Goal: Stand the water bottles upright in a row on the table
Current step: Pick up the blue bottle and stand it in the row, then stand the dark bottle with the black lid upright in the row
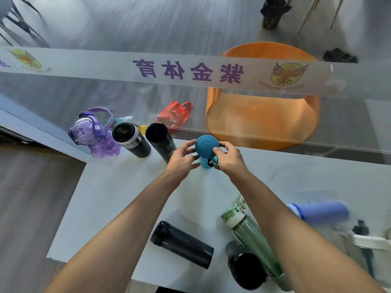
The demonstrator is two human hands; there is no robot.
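Both hands, left hand [183, 160] and right hand [229, 157], grip the teal bottle [206, 149] upright mid-frame on the worktop [118, 197], three bottles standing left.

Between my hands a teal bottle [206, 150]; purple bottle [95, 134] with a cartoon face, 2 black bottles [131, 139] beside it, black bottle [182, 244], green clear bottle [247, 229] and blue bottle [319, 211] on the pale grey table [118, 197]; orange chair [262, 115], red bag [174, 116] beyond.
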